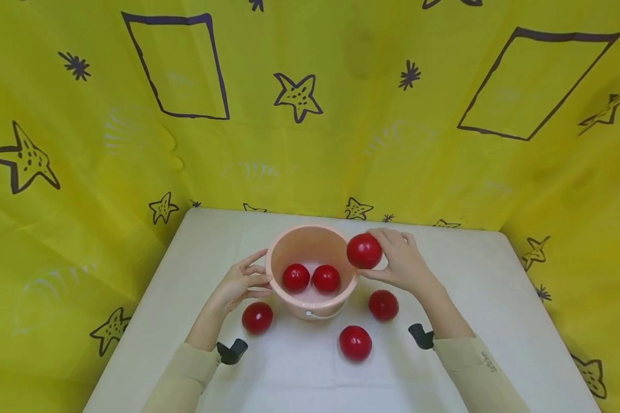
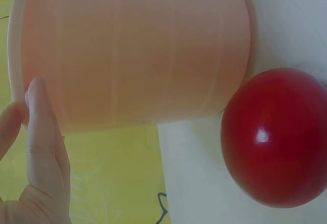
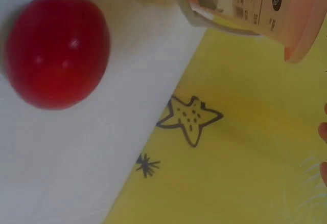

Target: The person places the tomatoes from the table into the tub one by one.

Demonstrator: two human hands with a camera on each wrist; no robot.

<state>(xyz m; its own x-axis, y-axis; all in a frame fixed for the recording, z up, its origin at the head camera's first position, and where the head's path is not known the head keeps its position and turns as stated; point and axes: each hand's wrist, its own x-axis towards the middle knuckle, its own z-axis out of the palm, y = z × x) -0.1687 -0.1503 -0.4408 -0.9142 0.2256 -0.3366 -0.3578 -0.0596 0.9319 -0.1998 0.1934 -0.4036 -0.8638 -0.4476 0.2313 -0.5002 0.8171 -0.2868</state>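
Observation:
A peach-coloured bucket (image 1: 310, 232) stands on the table with two red balls (image 1: 295, 278) visible inside. At its left side, my left hand (image 1: 243, 282) touches the outer wall by the rim with fairly straight fingers. The left wrist view shows one of these fingers (image 2: 41, 132) lying along the bucket's outside wall (image 2: 138, 50). My right hand (image 1: 400, 258) grips another red ball (image 1: 364, 250) just beside and above the bucket's right rim. Only fingertips (image 3: 323, 132) of that hand show in the right wrist view; the held ball is out of it.
Three red balls lie on the white table (image 1: 206, 246): one left of the bucket (image 1: 257, 318), one to its right (image 1: 383, 305), one in front (image 1: 355, 343). A white handle (image 1: 322, 315) hangs at the bucket's front. A yellow patterned curtain (image 1: 310, 155) surrounds the table's back and sides.

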